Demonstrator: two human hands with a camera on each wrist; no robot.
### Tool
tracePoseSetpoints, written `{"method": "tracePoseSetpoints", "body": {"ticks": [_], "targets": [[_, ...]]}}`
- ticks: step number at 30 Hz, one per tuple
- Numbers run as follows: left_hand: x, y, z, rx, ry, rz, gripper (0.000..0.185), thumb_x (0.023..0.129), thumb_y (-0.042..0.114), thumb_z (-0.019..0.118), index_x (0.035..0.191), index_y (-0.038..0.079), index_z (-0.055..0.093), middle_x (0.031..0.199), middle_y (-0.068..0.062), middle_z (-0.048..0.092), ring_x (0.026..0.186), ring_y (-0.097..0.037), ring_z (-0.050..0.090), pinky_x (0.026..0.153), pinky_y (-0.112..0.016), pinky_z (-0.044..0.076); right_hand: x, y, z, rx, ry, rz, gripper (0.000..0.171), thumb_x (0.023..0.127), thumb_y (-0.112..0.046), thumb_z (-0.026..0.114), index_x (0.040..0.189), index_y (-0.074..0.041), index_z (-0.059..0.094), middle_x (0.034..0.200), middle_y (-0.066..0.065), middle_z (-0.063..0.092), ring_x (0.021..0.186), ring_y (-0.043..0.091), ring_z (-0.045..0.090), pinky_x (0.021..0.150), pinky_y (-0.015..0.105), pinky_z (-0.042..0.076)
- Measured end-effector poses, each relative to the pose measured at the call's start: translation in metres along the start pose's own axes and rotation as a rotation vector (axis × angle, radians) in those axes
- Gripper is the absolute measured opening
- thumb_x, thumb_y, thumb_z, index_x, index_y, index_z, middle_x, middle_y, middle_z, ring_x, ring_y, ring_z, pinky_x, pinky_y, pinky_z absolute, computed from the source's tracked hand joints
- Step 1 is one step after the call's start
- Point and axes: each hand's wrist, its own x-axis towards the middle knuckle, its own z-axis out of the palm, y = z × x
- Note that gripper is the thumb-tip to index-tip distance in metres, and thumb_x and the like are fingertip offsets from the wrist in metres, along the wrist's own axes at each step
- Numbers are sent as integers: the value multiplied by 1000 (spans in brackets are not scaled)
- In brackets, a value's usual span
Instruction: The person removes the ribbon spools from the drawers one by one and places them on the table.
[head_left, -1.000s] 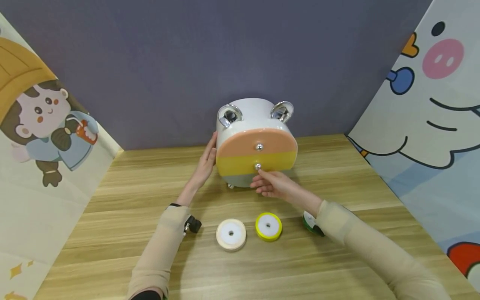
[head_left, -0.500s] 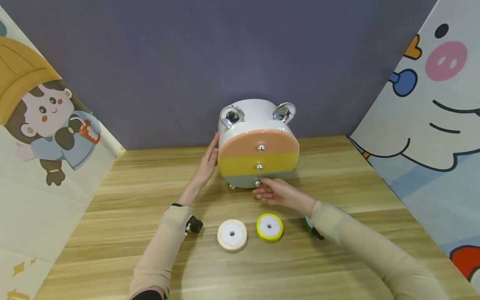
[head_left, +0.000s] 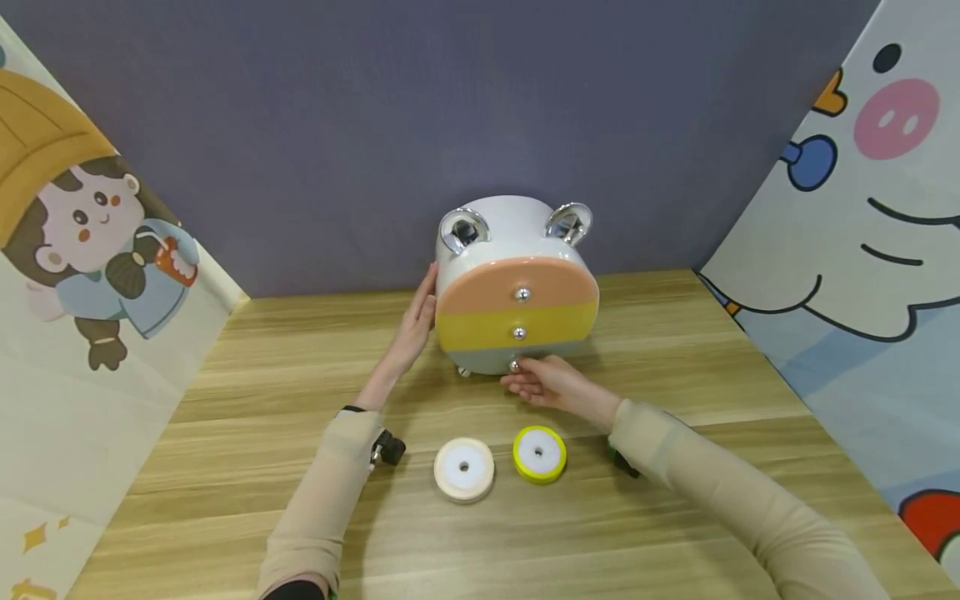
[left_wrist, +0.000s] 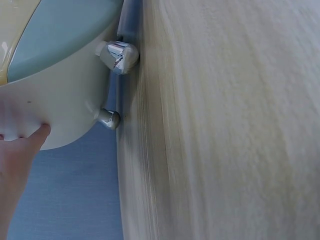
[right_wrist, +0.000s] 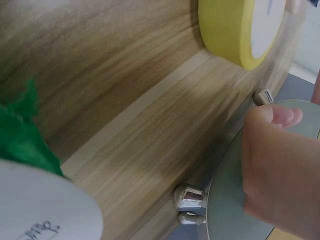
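Striped cabinet [head_left: 517, 315] is standing near the back edge of the worktop [head_left: 262, 367]. The left hand [head_left: 414, 325] is resting against its side facing the left corner; apart from it, the right hand [head_left: 553, 385] is pinching the bottom knob [head_left: 514, 365]. A cream roll [head_left: 464, 479] and a yellow roll [head_left: 539, 465] are lying farther forward.

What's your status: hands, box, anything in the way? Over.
Right hand pinches bottom knob; left hand against side of box. Box upright, all drawers look closed. Yellow roll in front, apart from box, possibly in a drawer's path.
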Motion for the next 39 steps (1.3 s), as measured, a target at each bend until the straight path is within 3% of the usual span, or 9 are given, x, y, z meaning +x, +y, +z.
{"method": "tracePoseSetpoints", "body": {"ticks": [11,25,39], "targets": [[0,0,0,11,-1,5,54,110,21,25,161,20,9,170,-5,-1,156,-31,8,119,-59,28,2,1,2,42,17,21,33,107,-23,42,121,5,54,78,-1,76,62,3,66,60,15,52],[-1,-1,-1,32,-1,-2,54,110,24,25,161,21,8,170,-4,-1,157,-29,5,120,-60,26,3,3,4,154,-4,56,19,107,-21,41,109,-6,53,79,1,74,68,6,66,64,17,51],[1,1,1,60,-3,6,54,110,23,24,161,20,8,170,-7,-2,157,-29,2,120,-61,24,-5,7,2,188,-39,67,23,107,-21,42,111,-3,55,82,3,75,72,8,66,68,17,52]]}}
